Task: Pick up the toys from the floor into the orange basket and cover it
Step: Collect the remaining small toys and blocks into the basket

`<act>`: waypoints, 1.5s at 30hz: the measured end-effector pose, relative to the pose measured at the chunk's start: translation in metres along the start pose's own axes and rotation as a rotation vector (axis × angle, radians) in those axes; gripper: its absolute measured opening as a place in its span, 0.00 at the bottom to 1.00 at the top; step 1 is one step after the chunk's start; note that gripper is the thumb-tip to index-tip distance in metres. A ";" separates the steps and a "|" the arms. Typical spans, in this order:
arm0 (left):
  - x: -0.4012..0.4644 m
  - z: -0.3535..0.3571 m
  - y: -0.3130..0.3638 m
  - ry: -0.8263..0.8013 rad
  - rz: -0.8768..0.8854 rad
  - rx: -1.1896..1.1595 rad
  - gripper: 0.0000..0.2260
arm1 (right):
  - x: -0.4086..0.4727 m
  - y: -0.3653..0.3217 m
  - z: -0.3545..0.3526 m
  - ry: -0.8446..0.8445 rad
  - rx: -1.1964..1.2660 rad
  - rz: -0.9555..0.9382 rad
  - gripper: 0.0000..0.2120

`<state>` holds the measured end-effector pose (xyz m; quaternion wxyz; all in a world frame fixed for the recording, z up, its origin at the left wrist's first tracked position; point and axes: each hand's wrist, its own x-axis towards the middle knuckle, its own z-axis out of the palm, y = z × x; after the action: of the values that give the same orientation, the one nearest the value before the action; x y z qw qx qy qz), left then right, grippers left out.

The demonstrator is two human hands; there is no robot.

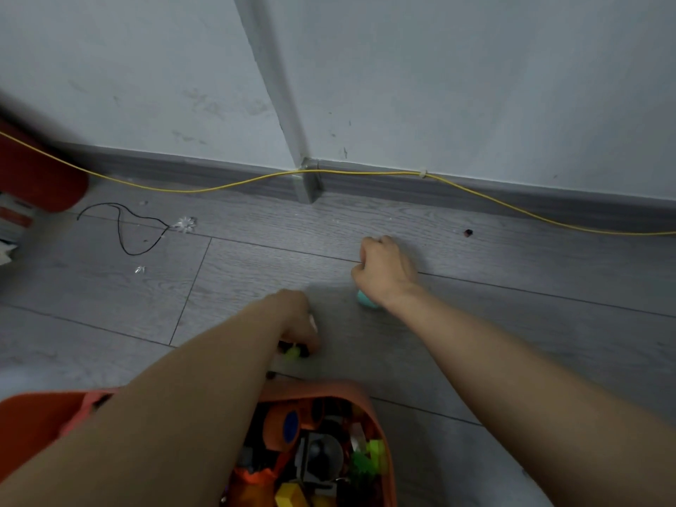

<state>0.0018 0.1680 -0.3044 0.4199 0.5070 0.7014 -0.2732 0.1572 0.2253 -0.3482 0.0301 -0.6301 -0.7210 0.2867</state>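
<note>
Two bare forearms are seen reaching up from the bottom edge of the frame over a grey wood-grain plank floor (475, 345). Between them, at bottom centre, an orange plastic basket (360, 397) with rounded corners is partly covered by the left forearm; it is filled with a jumble of small toys, among which lime-green blocks (371, 459), a yellow block (289, 497), an orange cylinder with a blue disc (287, 426) and a grey dome-shaped piece (323, 457) can be made out. An orange flat piece (33, 422) is seen at lower left beside the basket, blurred.

Just above the basket's rim, the left hand (298, 320) is lowered to the floor with its fingers curled downward around a small yellow-green and black toy (292, 351); the grip itself is blurred. Right of centre, the right hand (384, 267) is closed in a loose fist, knuckles facing the wall; what, if anything, is enclosed cannot be told. A small turquoise rounded toy (365, 300) is seen on the floor just under the right wrist.

In the left middle of the frame a thin black cord (120, 228) is looped on the floor, ending by a clear star-shaped piece (186, 223). A yellow cable (365, 172) is run along the grey skirting board (219, 173) beneath a pale wall (439, 86). A dark red blurred object (40, 173) is seen at the left edge.
</note>
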 end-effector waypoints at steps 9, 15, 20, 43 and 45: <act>0.010 -0.043 0.016 0.220 0.126 -0.195 0.13 | 0.014 0.046 -0.036 0.216 0.041 0.200 0.11; 0.026 -0.044 0.044 0.293 0.175 -0.228 0.11 | 0.018 0.086 -0.058 0.423 0.045 0.427 0.15; 0.034 -0.044 0.051 0.295 0.203 -0.211 0.13 | 0.024 0.095 -0.052 0.358 0.125 0.599 0.19; -0.170 -0.111 -0.030 0.163 0.256 -0.612 0.08 | -0.070 -0.124 -0.152 -0.104 0.479 -0.103 0.04; -0.208 -0.110 -0.047 0.055 0.217 -0.645 0.09 | -0.108 -0.144 -0.168 -0.202 0.483 -0.118 0.02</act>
<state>-0.0486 0.1410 -0.0717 0.5664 0.4269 0.7046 0.0228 0.1189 0.1826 -0.1085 0.1243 -0.5297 -0.6666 0.5095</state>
